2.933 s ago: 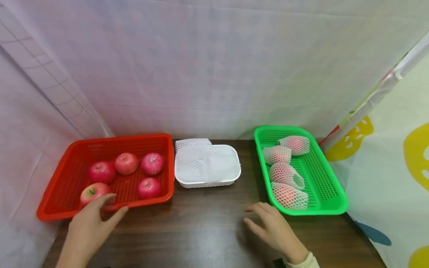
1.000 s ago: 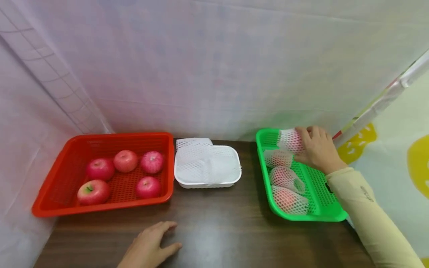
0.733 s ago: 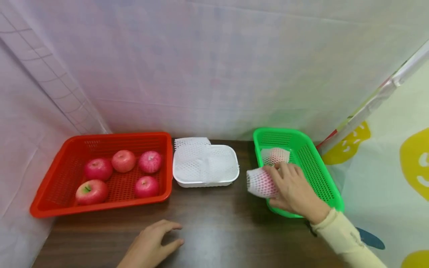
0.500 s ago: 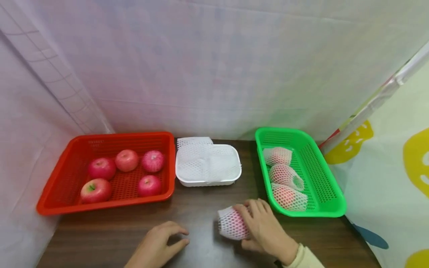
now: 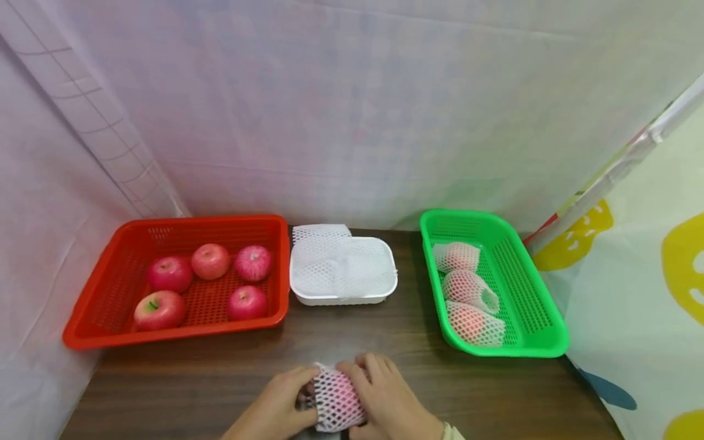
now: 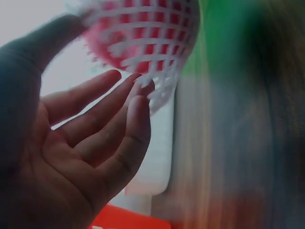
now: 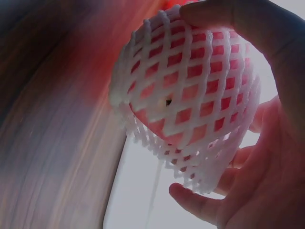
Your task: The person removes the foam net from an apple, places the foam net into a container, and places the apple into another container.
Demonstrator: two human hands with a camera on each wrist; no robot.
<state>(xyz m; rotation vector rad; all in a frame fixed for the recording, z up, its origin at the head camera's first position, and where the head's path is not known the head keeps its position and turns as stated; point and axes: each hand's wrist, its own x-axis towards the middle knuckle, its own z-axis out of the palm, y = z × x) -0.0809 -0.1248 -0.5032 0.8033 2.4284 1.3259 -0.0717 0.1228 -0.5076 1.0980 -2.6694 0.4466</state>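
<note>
Between left hand [image 5: 277, 404] and right hand [image 5: 389, 400], over the near tabletop [image 5: 192, 379], sits an apple [image 5: 345, 392] in a white foam net [image 5: 326, 406], the netted bundle's long axis running roughly side to side. The right hand grasps the fruit's body through the mesh; the left hand's thumb and fingertips hold the loose end, which points left.

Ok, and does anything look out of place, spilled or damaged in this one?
One small thing: a foam net pokes out past the back-left rim of the white tray instead of lying fully inside, so it looks askew. I see no spill, and the held netted apple shows no clear damage.
</note>
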